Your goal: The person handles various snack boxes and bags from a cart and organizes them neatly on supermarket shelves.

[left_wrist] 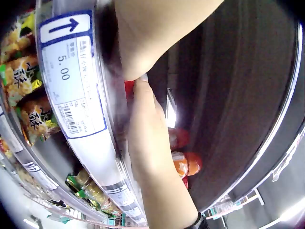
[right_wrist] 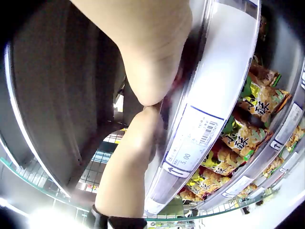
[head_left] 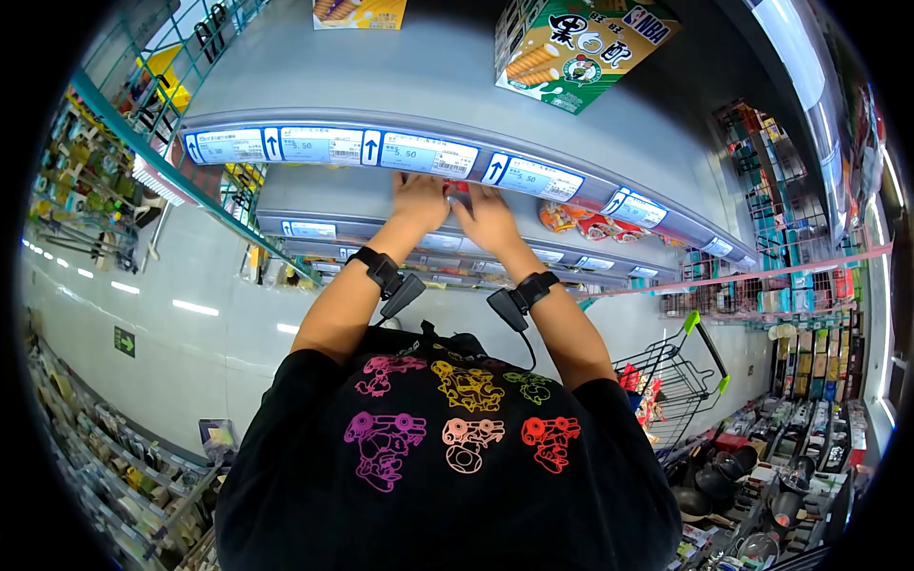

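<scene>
My left hand [head_left: 421, 202] and right hand [head_left: 488, 221] reach side by side onto the shelf below the front price rail, thumbs toward each other. A small patch of a red item [head_left: 459, 187] shows between them, and again as a red sliver [left_wrist: 129, 88] in the left wrist view. Most of that item is hidden by the hands and the shelf above; I cannot tell whether the fingers grip it. In the right wrist view the heel of the right hand [right_wrist: 155, 71] overlaps the tip of the left hand [right_wrist: 138, 131], right at the shelf's front lip.
Orange-and-red packets [head_left: 595, 224] lie on the same shelf to the right. Above stands a green snack box [head_left: 576, 57]. Bagged snacks [right_wrist: 243, 138] fill the shelf below. The price rail [head_left: 428, 152] crosses over the hands. A shopping cart [head_left: 676, 381] stands behind on the right.
</scene>
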Motion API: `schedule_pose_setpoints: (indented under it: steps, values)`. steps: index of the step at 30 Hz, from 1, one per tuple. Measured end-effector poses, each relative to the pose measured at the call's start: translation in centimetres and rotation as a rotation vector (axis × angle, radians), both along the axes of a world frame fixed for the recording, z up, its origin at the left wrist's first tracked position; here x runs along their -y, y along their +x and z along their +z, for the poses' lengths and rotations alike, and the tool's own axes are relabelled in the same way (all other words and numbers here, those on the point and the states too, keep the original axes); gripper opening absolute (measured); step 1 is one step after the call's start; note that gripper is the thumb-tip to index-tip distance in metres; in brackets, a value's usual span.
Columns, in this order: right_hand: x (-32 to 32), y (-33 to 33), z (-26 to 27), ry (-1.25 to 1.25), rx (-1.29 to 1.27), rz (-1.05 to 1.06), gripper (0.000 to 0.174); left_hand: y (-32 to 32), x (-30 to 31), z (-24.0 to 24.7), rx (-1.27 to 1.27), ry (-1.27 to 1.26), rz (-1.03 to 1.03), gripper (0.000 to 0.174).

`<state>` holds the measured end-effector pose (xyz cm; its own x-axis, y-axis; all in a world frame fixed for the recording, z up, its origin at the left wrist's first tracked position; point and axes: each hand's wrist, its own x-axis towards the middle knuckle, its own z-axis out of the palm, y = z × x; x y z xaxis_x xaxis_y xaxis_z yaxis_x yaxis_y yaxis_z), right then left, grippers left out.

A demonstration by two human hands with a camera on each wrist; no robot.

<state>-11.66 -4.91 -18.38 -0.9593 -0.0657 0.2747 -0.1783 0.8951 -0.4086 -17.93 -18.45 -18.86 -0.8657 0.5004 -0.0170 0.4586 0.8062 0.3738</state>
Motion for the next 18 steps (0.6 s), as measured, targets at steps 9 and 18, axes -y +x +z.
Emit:
schedule_pose_setpoints:
  steps: [9,18]
  values:
    - [0.1,-0.2,-0.6,0.117,-0.138,-0.018,0.040,-0.2,0.1,-0.3,-0.018,0.013,-0.002,0.044]
    - [0.1,0.1,-0.4,0.174,-0.195,-0.082,0.049,1.0,-0.1,1.3,-0.024,-0.080,-0.006,0.050]
